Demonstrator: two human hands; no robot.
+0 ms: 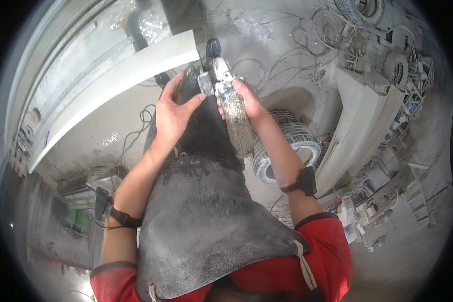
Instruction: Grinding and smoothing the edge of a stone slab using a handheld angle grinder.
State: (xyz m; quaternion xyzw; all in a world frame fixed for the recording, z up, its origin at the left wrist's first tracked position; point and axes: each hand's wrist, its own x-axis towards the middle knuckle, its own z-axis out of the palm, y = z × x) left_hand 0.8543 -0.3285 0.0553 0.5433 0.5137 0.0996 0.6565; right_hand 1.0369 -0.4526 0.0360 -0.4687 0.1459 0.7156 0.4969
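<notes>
Power tool (238, 123) is resting in the right hand (246, 100), which is wrapping round its body; the left hand (176, 108) is spreading, its thumb near a grey block (205, 83), contact unclear. Firm, level gripping should be helping control. Beyond, a tyre (295, 131) is lying.

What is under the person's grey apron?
A red shirt shows at both sleeves and past the apron near the picture's bottom. Whatever else lies beneath is covered and cannot be seen.
</notes>
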